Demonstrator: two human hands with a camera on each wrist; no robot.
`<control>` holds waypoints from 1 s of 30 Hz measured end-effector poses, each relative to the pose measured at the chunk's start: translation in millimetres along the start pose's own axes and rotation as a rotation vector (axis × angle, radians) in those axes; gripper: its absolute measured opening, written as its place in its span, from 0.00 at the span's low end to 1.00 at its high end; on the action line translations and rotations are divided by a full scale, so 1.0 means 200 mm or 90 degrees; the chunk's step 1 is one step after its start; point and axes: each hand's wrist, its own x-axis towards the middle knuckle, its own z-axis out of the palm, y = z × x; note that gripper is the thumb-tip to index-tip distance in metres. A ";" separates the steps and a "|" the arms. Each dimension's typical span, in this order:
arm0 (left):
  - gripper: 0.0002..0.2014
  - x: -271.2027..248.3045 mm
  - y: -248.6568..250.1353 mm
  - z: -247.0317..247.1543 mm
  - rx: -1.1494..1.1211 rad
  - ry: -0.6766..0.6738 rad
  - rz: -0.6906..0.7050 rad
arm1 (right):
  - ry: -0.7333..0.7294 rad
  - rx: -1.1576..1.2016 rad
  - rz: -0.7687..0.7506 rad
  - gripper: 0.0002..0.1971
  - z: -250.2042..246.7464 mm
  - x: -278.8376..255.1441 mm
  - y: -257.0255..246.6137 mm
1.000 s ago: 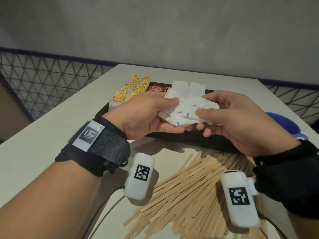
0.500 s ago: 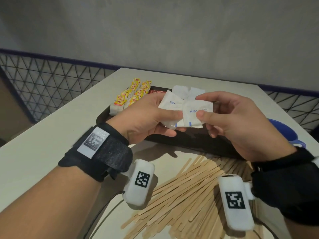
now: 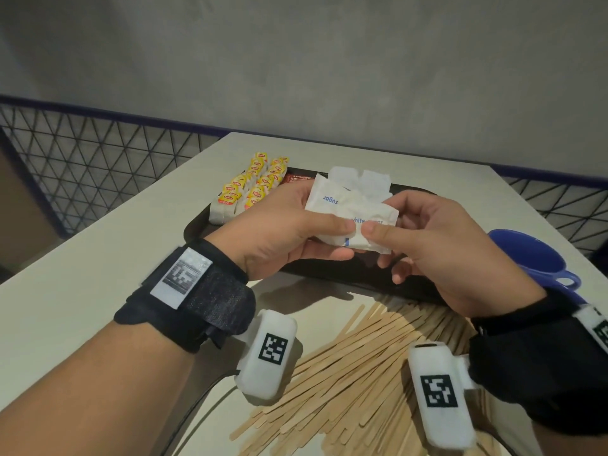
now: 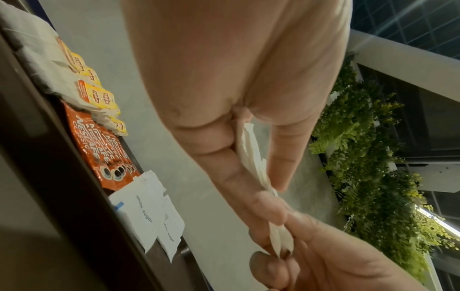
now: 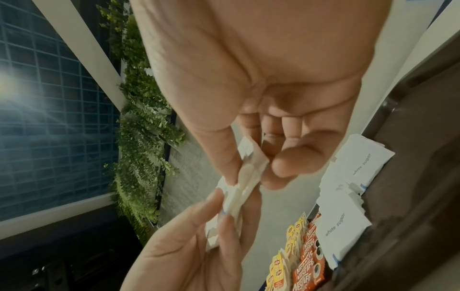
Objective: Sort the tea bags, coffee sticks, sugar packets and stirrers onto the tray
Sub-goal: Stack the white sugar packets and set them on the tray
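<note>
Both hands are holding a small stack of sugar packets in the air, just above the near part of the tray. The left hand is pinching the stack with its thumb on top and its fingers underneath; the right hand is pinching the stack's right end between thumb and forefinger, with the other fingers loosely curled below. In the wrist views the packets are showing edge-on between the fingertips, so how many there are I cannot tell.

The stack's long axis is running left to right, across the person, from one grip to the other. On the tray, the sugar pile is lying just beyond the held stack, away from the person and slightly right. To its left the coffee sticks are lying, and farther left the tea bags are sitting in rows at the tray's left end.

The next move probably turns on that short forward reach: the pile is straight ahead of the held packets, and both hands are about equally near it. The stirrers are lying loose on the bench, under the wrists, not yet on the tray. A blue cup is standing at the right.
</note>
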 end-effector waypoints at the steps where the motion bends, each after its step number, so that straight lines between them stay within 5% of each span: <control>1: 0.18 0.00 0.00 0.00 0.002 0.001 -0.002 | 0.001 0.006 -0.003 0.12 0.01 0.00 0.00; 6: 0.19 0.01 0.00 -0.01 -0.006 0.027 0.005 | 0.018 0.001 -0.008 0.15 0.02 -0.02 -0.02; 17: 0.13 -0.01 0.06 -0.12 -0.092 0.119 0.043 | 0.093 0.039 -0.008 0.02 -0.10 0.06 -0.22; 21: 0.15 -0.01 0.07 -0.16 -0.060 0.147 0.046 | 0.072 -0.255 0.009 0.06 -0.11 0.32 -0.34; 25: 0.16 -0.02 0.08 -0.17 -0.060 0.150 0.054 | -0.020 -0.618 0.126 0.08 -0.07 0.53 -0.25; 30: 0.15 -0.02 0.08 -0.21 -0.084 0.153 0.057 | -0.043 -0.641 0.230 0.09 -0.04 0.59 -0.04</control>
